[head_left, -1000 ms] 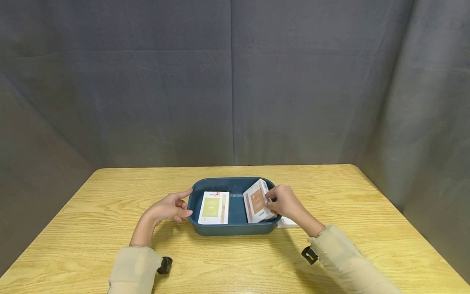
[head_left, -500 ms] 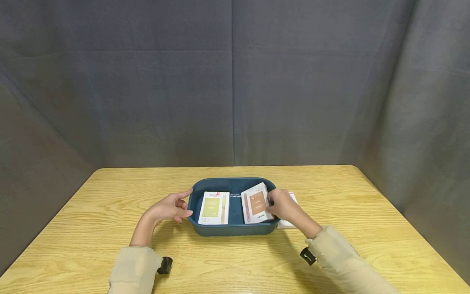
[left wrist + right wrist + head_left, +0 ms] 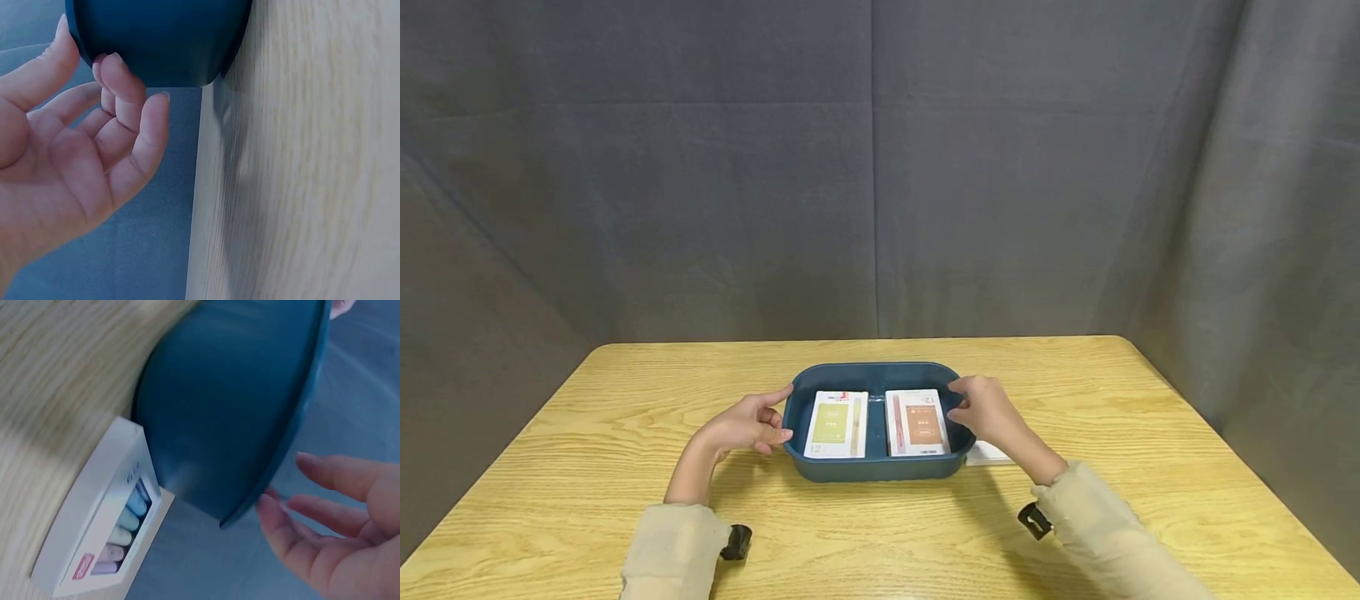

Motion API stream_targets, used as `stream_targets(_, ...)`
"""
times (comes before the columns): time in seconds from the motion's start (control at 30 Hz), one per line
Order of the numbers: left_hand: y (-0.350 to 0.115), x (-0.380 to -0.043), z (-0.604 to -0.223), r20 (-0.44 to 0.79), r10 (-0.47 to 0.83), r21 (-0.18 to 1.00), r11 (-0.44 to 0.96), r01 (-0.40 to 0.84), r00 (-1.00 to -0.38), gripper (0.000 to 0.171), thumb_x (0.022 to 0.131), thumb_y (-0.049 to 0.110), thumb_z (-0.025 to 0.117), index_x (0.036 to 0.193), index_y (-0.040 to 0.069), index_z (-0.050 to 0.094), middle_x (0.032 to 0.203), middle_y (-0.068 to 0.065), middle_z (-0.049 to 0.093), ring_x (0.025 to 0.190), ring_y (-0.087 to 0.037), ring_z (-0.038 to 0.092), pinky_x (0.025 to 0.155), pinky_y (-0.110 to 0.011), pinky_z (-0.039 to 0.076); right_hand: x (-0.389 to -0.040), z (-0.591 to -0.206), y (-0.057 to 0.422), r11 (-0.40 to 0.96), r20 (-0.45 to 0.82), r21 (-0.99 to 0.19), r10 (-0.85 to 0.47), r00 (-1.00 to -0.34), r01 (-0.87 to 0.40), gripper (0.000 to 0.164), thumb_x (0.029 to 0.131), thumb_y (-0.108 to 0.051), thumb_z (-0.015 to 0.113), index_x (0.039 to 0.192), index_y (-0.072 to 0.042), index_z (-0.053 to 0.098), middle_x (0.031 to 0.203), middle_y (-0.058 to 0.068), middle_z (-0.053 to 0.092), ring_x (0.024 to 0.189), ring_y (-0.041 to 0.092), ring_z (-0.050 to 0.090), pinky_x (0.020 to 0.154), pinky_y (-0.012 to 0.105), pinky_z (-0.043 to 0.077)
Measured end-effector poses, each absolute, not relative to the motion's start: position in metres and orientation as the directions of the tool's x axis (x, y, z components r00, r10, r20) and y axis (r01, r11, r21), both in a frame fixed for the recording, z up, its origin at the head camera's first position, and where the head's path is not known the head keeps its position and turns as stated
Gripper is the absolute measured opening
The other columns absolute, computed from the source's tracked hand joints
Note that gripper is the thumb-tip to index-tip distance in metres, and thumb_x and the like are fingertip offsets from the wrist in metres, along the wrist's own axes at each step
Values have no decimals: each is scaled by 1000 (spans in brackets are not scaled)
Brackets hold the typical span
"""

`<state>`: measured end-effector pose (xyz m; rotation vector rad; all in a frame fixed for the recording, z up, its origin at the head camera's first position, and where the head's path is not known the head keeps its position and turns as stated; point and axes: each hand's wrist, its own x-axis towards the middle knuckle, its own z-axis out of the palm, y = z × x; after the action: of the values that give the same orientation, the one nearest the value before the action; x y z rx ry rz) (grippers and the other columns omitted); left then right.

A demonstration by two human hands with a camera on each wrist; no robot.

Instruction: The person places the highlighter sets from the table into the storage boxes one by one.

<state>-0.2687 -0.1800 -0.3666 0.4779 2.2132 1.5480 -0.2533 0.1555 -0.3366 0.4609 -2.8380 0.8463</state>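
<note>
A dark blue, two-compartment bin (image 3: pixel 880 471) stands on the table. In its left compartment lies a white box with a yellow-green panel (image 3: pixel 831 423); in the right one lies flat a white box with an orange-brown panel (image 3: pixel 922 425). My left hand (image 3: pixel 751 423) holds the bin's left end, thumb at the rim and curled fingertips against the outer wall in the left wrist view. Over the right end, my right hand (image 3: pixel 988 412) has its fingers parted and nothing between them. The right wrist view shows those fingers (image 3: pixel 337 475) by the bin's rim.
Just right of the bin, a white box with a window showing pastel pens (image 3: pixel 94 512) lies on the table, partly hidden by my right arm in the head view. Wood-grain table (image 3: pixel 865 550) surrounds the bin, with a grey curtain (image 3: pixel 880 183) behind.
The box with the orange-brown panel has gone from tilted in my right fingers to flat in the right compartment. My right hand has let go of it. The left hand stays put.
</note>
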Motion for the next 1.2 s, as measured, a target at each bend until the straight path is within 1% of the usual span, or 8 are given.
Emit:
stream_targets(0.1,-180,-269,-366,-125,489,943,330,51,-864,77,81,-1,61,140,-5,10,70,-5,40,58,-13,40,56,-28,43,-254,-333,162,784,233,-531,-228,-945,-321,32,74,4,66,104,12,60,91,21,62,67,18,56,58,29,47)
stream_targets(0.23,-180,-269,-366,-127,488,944,327,46,-864,77,82,-2,60,140,-5,11,70,-5,40,57,-12,39,55,-26,42,-255,-331,169,773,246,-543,-227,-942,-327,31,75,0,67,103,11,61,96,21,61,73,23,59,62,32,48)
stream_targets(0.4,-180,-268,-366,-127,483,943,330,46,-866,76,82,-2,60,140,-5,11,70,-5,40,57,-12,40,54,-26,43,-255,-330,178,754,258,-562,-230,-938,-339,29,75,-1,67,101,10,62,94,21,62,76,26,60,65,35,48)
stream_targets(0.7,-180,-268,-366,-131,481,943,330,41,-867,76,82,-3,60,140,-5,11,70,-5,40,58,-13,40,54,-26,43,-255,-331,192,740,281,-577,-219,-934,-347,30,77,-5,66,101,11,61,97,23,61,83,31,60,70,40,48)
stream_targets(0.87,-179,-268,-366,-131,485,946,323,38,-865,77,81,-3,60,140,-5,11,70,-5,39,58,-12,41,54,-25,42,-255,-333,200,746,278,-581,-194,-941,-326,31,77,-5,66,103,11,61,102,23,60,88,35,58,72,42,47)
stream_targets(1.03,-180,-268,-365,-128,483,945,325,42,-866,77,81,-3,60,140,-5,11,70,-5,40,58,-13,40,55,-27,43,-255,-337,206,749,276,-572,-207,-939,-333,33,76,-4,67,103,12,60,105,26,58,90,39,57,73,43,47)
stream_targets(1.2,-180,-268,-366,-127,486,945,324,43,-864,77,82,-3,60,141,-4,11,70,-5,39,58,-13,40,55,-27,43,-256,-342,215,721,225,-616,-224,-948,-317,37,77,-7,67,107,12,59,108,27,56,91,40,56,73,43,47)
